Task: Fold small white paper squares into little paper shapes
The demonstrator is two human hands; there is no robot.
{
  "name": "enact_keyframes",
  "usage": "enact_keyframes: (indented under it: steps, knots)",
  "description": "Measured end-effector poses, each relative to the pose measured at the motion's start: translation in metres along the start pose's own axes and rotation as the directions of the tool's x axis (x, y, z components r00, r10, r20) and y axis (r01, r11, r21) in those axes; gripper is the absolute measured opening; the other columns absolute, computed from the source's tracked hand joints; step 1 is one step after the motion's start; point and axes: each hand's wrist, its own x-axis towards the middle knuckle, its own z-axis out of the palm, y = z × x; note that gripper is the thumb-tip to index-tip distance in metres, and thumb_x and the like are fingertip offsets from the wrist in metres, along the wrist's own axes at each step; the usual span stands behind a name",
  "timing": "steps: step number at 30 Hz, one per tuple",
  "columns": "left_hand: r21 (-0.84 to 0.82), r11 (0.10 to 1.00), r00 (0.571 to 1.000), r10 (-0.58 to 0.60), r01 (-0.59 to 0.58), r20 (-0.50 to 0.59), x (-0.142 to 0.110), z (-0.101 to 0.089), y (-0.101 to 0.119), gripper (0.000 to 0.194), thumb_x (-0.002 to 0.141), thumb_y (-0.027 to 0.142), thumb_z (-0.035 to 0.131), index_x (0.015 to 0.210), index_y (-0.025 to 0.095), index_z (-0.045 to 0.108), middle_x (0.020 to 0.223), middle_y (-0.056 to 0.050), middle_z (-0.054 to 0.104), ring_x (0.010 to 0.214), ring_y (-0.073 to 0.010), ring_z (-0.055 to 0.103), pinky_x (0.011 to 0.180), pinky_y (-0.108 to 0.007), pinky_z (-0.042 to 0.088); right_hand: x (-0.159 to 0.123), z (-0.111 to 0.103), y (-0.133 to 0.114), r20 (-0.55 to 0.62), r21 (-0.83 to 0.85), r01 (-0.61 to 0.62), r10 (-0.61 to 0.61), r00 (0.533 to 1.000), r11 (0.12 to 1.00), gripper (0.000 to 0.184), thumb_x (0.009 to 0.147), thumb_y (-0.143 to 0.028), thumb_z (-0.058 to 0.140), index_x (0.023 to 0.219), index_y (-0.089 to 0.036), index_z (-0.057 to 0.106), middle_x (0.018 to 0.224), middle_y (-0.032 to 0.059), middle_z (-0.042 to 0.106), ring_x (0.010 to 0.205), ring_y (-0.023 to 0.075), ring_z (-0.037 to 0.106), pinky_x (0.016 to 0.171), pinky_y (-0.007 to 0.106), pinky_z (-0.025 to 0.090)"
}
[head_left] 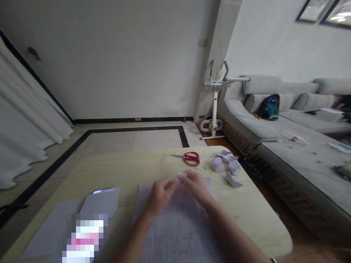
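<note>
Table: here's the pale, wood-grained table with rounded corners, and take the meeting fingertips as the clock's centre, twelve pointing away from the person.
Written sheet: a large greyish-white sheet with rows of faint marks spreads out towards six, beneath both hands.
Plain sheets: flat white rectangular sheets lie well apart, out at eight.
Left hand: in from half past seven comes the bare left hand, fingers curled, thumb side up, its tips pinching a small white paper piece.
Right hand: and from four o'clock the bare right hand, bent over, fingertips closed on the same piece and covering part of it.
Folded papers: a loose cluster of pale lilac-white, creased paper shapes, between two and three, near the table's edge.
Scissors: red-looped metal scissors at one, untouched, blades towards nine.
Paper piece: right at the centre, between both sets of fingertips, so neither hand is clearly nearer; its long axis can't be told, blurred and half hidden.
</note>
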Motion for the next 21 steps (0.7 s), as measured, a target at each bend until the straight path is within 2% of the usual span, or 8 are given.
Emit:
enact_keyframes:
  steps: [6,17,21]
  knots:
    - [-0.053,0.998,0.999,-0.039,0.039,-0.008,0.0013,-0.0015,0.0027,0.036,0.084,0.043,0.054,0.061,0.015,0.059,0.055,0.002,0.053,0.054,-0.0119,0.049,0.053,-0.021,0.036,-0.0015,0.0022,0.0013,-0.014,0.037,-0.023,0.023,1.000,0.999,0.035,0.081,-0.044,0.059,0.062,-0.015,0.060,0.055,-0.0012,0.053,0.053,0.0107,0.047,0.049,0.021,0.034]
    - [-0.096,0.995,1.000,-0.023,0.021,-0.019,-0.0002,0.0004,0.0015,0.036,0.086,0.040,0.052,0.058,0.017,0.051,0.053,0.003,0.051,0.053,-0.0117,0.047,0.053,-0.022,0.035,-0.0035,0.0065,0.0038,-0.035,0.049,0.007,-0.005,0.999,0.999,0.035,0.081,-0.045,0.060,0.062,-0.015,0.059,0.057,-0.0010,0.055,0.056,0.0117,0.049,0.052,0.022,0.036]
    - [-0.096,0.995,0.999,-0.023,0.021,-0.023,0.0001,0.0008,0.0004,0.034,0.086,0.040,0.051,0.061,0.017,0.051,0.053,0.003,0.049,0.052,-0.0112,0.046,0.051,-0.021,0.034,-0.0026,0.0052,0.0045,-0.009,0.054,-0.030,0.031,0.999,0.998,0.033,0.081,-0.045,0.059,0.066,-0.015,0.061,0.059,-0.0009,0.056,0.056,0.0117,0.049,0.051,0.021,0.036]
